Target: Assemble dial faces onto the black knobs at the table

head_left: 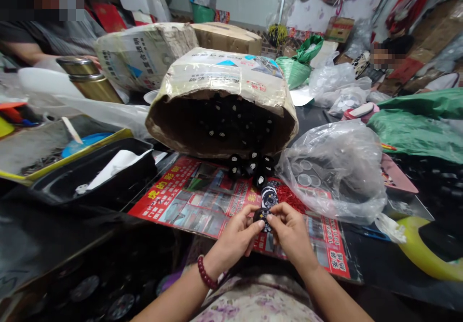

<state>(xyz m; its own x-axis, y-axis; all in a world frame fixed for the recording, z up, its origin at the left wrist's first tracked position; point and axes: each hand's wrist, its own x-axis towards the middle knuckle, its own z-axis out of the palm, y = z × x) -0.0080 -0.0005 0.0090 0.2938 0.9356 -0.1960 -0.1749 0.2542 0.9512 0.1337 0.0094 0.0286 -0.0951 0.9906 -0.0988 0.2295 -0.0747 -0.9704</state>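
My left hand (238, 232) and my right hand (291, 232) meet over the red printed sheet (173, 206), fingers closed on a small round black piece with a printed dial (265, 220). Fingertips hide part of its rim. Just beyond it lie several flat printed dial discs (269, 197), overlapping. A heap of thin red bits (291, 199) is beside them, too fine to name. Farther off, several round black parts with pale marks (253, 166) sit at the mouth of a tipped woven-covered carton (224, 78), which holds more of them.
A clear plastic bag with transparent rings (336, 172) lies at right, near a yellow tape roll (428, 252). At left are a black tray (119, 187), a yellow-edged box (21, 177) and a gold flask (92, 83). A person's arm (27, 51) shows at far left; another person is back right.
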